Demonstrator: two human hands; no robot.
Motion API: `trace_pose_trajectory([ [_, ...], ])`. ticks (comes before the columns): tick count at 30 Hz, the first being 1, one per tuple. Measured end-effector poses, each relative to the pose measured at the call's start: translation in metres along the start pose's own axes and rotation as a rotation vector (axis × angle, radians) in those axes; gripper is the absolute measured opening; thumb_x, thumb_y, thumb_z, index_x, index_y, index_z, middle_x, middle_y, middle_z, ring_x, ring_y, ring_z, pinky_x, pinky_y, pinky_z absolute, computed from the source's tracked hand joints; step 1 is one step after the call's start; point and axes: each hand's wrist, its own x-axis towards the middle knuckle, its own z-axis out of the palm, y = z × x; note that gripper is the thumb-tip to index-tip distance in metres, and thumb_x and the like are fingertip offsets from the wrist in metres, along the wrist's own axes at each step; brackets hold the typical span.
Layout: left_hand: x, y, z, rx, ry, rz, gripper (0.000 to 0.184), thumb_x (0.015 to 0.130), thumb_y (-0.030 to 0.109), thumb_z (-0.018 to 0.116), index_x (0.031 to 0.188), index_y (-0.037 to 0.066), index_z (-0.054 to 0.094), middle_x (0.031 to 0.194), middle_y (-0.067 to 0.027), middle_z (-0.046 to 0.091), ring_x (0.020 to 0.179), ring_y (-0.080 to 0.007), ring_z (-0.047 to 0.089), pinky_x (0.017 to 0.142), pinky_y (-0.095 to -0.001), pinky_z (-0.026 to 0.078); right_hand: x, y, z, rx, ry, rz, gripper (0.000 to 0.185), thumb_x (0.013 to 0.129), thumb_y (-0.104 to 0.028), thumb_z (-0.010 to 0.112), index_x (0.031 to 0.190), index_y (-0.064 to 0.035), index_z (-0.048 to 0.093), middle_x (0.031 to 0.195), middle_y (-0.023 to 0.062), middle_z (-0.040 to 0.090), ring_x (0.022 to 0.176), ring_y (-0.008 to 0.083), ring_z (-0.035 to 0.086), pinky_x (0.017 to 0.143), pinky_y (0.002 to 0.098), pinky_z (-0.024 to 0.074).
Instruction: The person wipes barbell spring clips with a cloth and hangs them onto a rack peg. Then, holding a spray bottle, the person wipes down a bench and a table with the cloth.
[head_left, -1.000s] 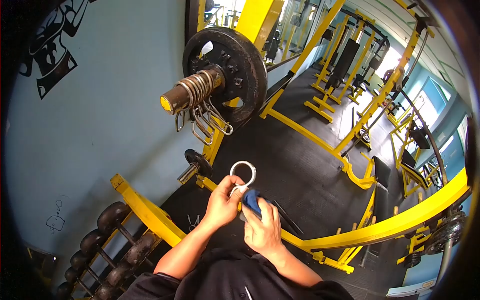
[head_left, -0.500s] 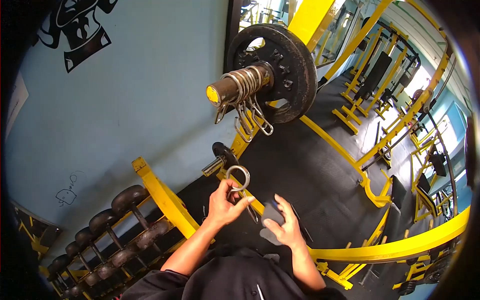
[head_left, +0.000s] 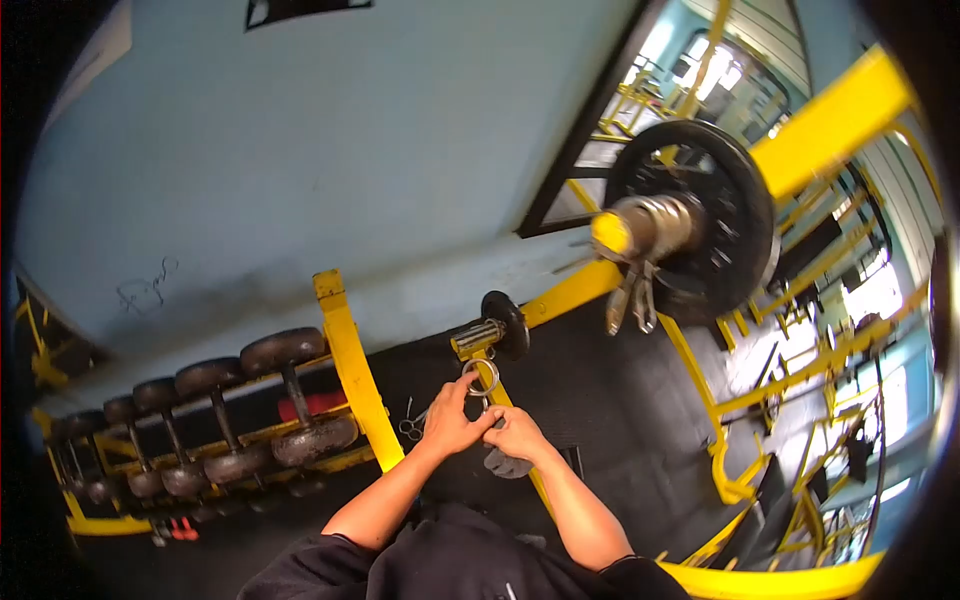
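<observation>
Left fingers [head_left: 465,383] hold a metal ring [head_left: 495,378] well apart from the rack edge [head_left: 353,365].

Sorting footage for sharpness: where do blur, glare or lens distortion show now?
Head view: blur smears the upper weight plate and the spring clips beside it, while the left hand and right hand look clearer; head view: glare whitens patches at right; head view: dark rounded corners suggest a wide lens.

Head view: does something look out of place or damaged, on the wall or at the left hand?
The scribble on the wall, above the dumbbells, looks odd: thin, uneven lines, seemingly hand-drawn. At the left hand, the ring shows no clear damage, though it is small in view.
</observation>
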Motion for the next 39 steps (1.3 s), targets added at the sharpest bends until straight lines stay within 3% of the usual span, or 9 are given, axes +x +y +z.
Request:
trace_pose_trajectory([
  [3,0.004,-0.022,-0.002,0.119,0.061,-0.144,0.082,0.073,0.042,0.074,0.14,0.012,0.037,0.121,-0.019,0.052,0.104,-0.0356,0.056,0.089,-0.0438,0.044,0.041,0.002,0.005,-0.188,-0.073,0.139,0.031,0.071,-0.016,0.067,0.101,-0.0069,0.063,0.075,0.0126,0.064,0.068,0.0216,0.063,0.063,0.034,0.0475],
  [5,0.008,-0.052,0.006,0.039,0.093,-0.244,0.079,0.075,0.04,0.072,0.141,0.012,0.038,0.119,-0.02,0.054,0.105,-0.0386,0.055,0.09,-0.0453,0.044,0.07,0.015,0.016,-0.327,-0.04,0.16,0.043,0.074,-0.022,0.067,0.114,-0.0071,0.061,0.088,0.0191,0.066,0.083,0.0327,0.064,0.074,0.0384,0.0491],
  [7,0.015,-0.081,0.009,-0.127,0.019,-0.242,0.071,0.077,0.039,0.07,0.137,0.011,0.044,0.119,-0.0215,0.056,0.11,-0.0418,0.053,0.094,-0.0455,0.042,0.102,0.041,0.032,-0.447,0.071,0.01,0.037,0.072,-0.021,0.069,0.105,-0.0048,0.065,0.075,0.0168,0.065,0.071,0.03,0.065,0.066,0.0385,0.0501],
  [11,0.029,-0.121,0.028,-0.073,-0.05,-0.286,0.065,0.081,0.037,0.067,0.134,0.005,0.046,0.126,-0.0227,0.053,0.119,-0.0383,0.05,0.099,-0.0437,0.04,0.147,0.064,0.045,-0.486,0.038,0.074,0.038,0.072,-0.028,0.072,0.103,-0.0064,0.066,0.099,0.0216,0.064,0.094,0.0372,0.062,0.082,0.0432,0.0481],
  [17,0.041,-0.143,0.066,-0.093,-0.124,-0.25,0.067,0.083,0.038,0.064,0.136,0.002,0.043,0.13,-0.0209,0.051,0.123,-0.034,0.047,0.103,-0.0412,0.036,0.17,0.087,0.035,-0.765,0.055,0.161,0.043,0.075,-0.032,0.071,0.111,-0.0101,0.063,0.111,0.0174,0.062,0.1,0.0357,0.061,0.085,0.0434,0.0481],
  [27,0.065,-0.139,0.097,-0.088,-0.299,-0.239,0.07,0.087,0.046,0.056,0.14,0.004,0.038,0.14,-0.0247,0.041,0.127,-0.0381,0.042,0.106,-0.045,0.032,0.184,0.151,0.009,-0.677,0.406,0.105,0.048,0.078,-0.033,0.068,0.113,0.0003,0.061,0.109,0.0223,0.062,0.102,0.0376,0.059,0.088,0.0419,0.0468],
  [29,0.069,-0.139,0.105,-0.073,-0.321,-0.227,0.07,0.087,0.046,0.056,0.14,0.005,0.038,0.14,-0.0252,0.04,0.127,-0.0385,0.042,0.106,-0.0454,0.032,0.191,0.16,0.015,-0.694,0.378,0.15,0.052,0.084,-0.039,0.062,0.12,-0.0024,0.057,0.122,0.0225,0.056,0.111,0.0369,0.055,0.093,0.0429,0.0438],
  [33,0.069,-0.144,0.121,-0.002,-0.365,-0.278,0.069,0.086,0.045,0.056,0.139,0.003,0.039,0.139,-0.0244,0.042,0.128,-0.0359,0.041,0.106,-0.0448,0.032,0.181,0.147,0.031,-0.603,0.501,0.319,0.058,0.084,-0.041,0.064,0.124,-0.001,0.054,0.123,0.0242,0.055,0.112,0.0383,0.054,0.093,0.0429,0.0445],
  [39,0.048,-0.155,0.162,0.119,-0.715,-0.524,0.062,0.085,0.038,0.055,0.139,0.011,0.042,0.14,-0.0182,0.043,0.128,-0.0351,0.041,0.107,-0.0439,0.033,0.116,0.224,0.066,-0.255,0.503,0.5,0.055,0.076,-0.029,0.074,0.117,0.0047,0.058,0.107,0.0255,0.063,0.104,0.0376,0.06,0.088,0.0397,0.0469],
])
